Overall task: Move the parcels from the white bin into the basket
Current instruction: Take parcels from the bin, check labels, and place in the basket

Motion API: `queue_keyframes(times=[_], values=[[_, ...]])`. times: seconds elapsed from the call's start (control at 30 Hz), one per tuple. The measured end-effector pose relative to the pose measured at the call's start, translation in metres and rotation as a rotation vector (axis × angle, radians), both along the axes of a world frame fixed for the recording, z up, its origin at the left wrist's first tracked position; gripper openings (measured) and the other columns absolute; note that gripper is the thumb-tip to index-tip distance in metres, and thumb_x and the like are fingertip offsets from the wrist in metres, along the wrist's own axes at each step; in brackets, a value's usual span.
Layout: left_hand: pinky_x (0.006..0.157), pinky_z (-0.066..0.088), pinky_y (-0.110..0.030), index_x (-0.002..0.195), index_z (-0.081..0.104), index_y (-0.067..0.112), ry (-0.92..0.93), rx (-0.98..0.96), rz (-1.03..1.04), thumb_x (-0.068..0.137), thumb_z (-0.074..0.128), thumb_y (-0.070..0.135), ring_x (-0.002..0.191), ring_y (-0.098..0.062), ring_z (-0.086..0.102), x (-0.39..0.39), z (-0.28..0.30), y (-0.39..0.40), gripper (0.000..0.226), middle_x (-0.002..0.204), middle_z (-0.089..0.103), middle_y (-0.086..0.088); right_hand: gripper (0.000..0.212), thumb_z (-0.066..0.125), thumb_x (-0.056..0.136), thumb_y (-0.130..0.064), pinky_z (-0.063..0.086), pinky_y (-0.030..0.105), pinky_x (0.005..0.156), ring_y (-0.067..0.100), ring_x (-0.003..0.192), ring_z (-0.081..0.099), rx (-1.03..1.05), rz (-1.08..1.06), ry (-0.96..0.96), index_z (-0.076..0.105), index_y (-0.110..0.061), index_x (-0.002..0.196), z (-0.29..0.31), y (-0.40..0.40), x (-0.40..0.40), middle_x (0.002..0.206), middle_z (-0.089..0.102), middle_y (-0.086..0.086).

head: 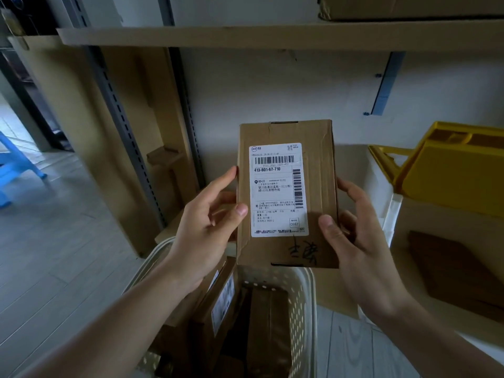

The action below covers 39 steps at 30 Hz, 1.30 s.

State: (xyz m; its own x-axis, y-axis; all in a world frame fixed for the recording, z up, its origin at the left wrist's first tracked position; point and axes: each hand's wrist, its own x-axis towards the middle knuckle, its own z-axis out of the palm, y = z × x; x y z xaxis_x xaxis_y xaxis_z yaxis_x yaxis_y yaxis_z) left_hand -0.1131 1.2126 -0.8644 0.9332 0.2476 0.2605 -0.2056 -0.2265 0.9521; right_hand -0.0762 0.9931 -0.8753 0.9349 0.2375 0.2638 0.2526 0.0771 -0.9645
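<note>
A brown cardboard parcel (319,159) with a white shipping label and black handwriting is held upright in the air, label facing me. My left hand (210,225) grips its left edge and my right hand (351,230) grips its right edge, thumbs on the front. Below the parcel stands the cream perforated basket (302,304), holding several brown parcels (261,323). To the right is the white bin (392,214), with a flat brown parcel (452,271) lying inside it.
A yellow plastic crate (447,170) sits tilted at the bin's far right. A wooden shelf board (272,36) runs overhead with a cardboard box on it. Metal shelf uprights (122,110) stand to the left, and a blue stool (16,167) is on the floor at far left.
</note>
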Motion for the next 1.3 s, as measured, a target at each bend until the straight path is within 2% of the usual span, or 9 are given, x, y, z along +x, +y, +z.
queue_keyframes(times=[0.1, 0.3, 0.53, 0.7, 0.8, 0.9, 1.0, 1.17, 1.3], values=[[0.087, 0.055, -0.015, 0.150, 0.042, 0.029, -0.032, 0.024, 0.001, 0.088, 0.064, 0.021, 0.111, -0.007, 0.069, -0.002, 0.001, 0.001, 0.067, 0.110, 0.076, 0.008, 0.052, 0.052, 0.102, -0.014, 0.062, 0.026, 0.080, 0.014, 0.107, 0.072, -0.004, 0.007, -0.018, 0.040, -0.046, 0.140, 0.000, -0.001, -0.001, 0.110, 0.073, -0.008], [0.089, 0.057, -0.019, 0.142, 0.044, 0.037, -0.053, 0.037, -0.005, 0.087, 0.065, 0.021, 0.112, -0.009, 0.069, -0.005, -0.001, 0.006, 0.062, 0.111, 0.076, 0.010, 0.054, 0.054, 0.101, -0.013, 0.063, 0.030, 0.085, 0.015, 0.110, 0.070, -0.062, 0.029, -0.040, 0.040, -0.048, 0.138, -0.004, -0.003, -0.002, 0.118, 0.068, -0.001], [0.093, 0.057, -0.023, 0.132, 0.047, 0.048, -0.055, -0.013, -0.005, 0.079, 0.064, 0.029, 0.111, -0.008, 0.069, -0.006, 0.000, 0.008, 0.058, 0.106, 0.076, 0.013, 0.055, 0.060, 0.098, -0.007, 0.060, 0.019, 0.073, 0.008, 0.098, 0.071, -0.142, -0.044, -0.055, 0.042, -0.046, 0.133, -0.007, -0.003, -0.001, 0.117, 0.062, -0.002], [0.090, 0.060, -0.029, 0.135, 0.051, 0.041, -0.016, -0.057, 0.006, 0.087, 0.063, 0.022, 0.106, -0.011, 0.070, -0.006, 0.002, 0.011, 0.054, 0.097, 0.075, 0.014, 0.054, 0.073, 0.091, -0.012, 0.065, 0.036, 0.077, 0.012, 0.095, 0.073, -0.271, -0.093, -0.006, 0.051, -0.028, 0.138, -0.020, 0.004, 0.005, 0.108, 0.066, -0.019], [0.084, 0.061, -0.033, 0.136, 0.055, 0.040, 0.044, -0.048, 0.014, 0.095, 0.063, 0.011, 0.104, -0.013, 0.071, -0.005, 0.002, 0.017, 0.051, 0.101, 0.075, 0.008, 0.062, 0.077, 0.090, -0.009, 0.065, 0.045, 0.076, 0.017, 0.091, 0.076, -0.286, -0.085, 0.089, 0.050, -0.023, 0.143, -0.030, 0.014, 0.009, 0.108, 0.068, -0.011], [0.069, 0.059, -0.025, 0.137, 0.059, 0.036, 0.101, 0.018, 0.027, 0.095, 0.065, 0.012, 0.096, -0.010, 0.072, -0.004, 0.001, 0.022, 0.048, 0.098, 0.075, 0.012, 0.070, 0.078, 0.089, -0.009, 0.066, 0.045, 0.069, 0.020, 0.089, 0.076, -0.339, -0.011, 0.181, 0.043, -0.036, 0.144, -0.044, 0.024, 0.009, 0.111, 0.066, -0.004], [0.067, 0.057, -0.024, 0.134, 0.063, 0.036, 0.157, 0.109, 0.041, 0.093, 0.070, 0.014, 0.093, -0.011, 0.073, -0.003, -0.006, 0.027, 0.046, 0.101, 0.075, 0.013, 0.065, 0.081, 0.085, -0.017, 0.065, 0.047, 0.077, 0.019, 0.093, 0.075, -0.464, 0.042, 0.188, 0.047, -0.043, 0.134, -0.060, 0.033, 0.010, 0.110, 0.066, -0.006], [0.080, 0.057, -0.028, 0.133, 0.065, 0.040, 0.282, 0.386, 0.058, 0.088, 0.075, 0.026, 0.087, -0.007, 0.070, -0.001, -0.023, 0.037, 0.048, 0.097, 0.074, 0.011, 0.057, 0.079, 0.082, -0.037, 0.062, 0.047, 0.087, 0.013, 0.105, 0.070, -0.645, 0.194, 0.276, 0.058, -0.034, 0.135, -0.071, 0.052, 0.005, 0.114, 0.069, -0.012], [0.067, 0.051, -0.016, 0.131, 0.063, 0.046, 0.387, 0.600, 0.030, 0.083, 0.076, 0.034, 0.084, -0.004, 0.068, 0.002, -0.041, 0.039, 0.051, 0.102, 0.072, 0.012, 0.047, 0.068, 0.073, -0.051, 0.061, 0.050, 0.088, 0.017, 0.099, 0.074, -0.683, 0.278, 0.336, 0.068, -0.036, 0.118, -0.093, 0.068, -0.003, 0.107, 0.076, -0.006]])
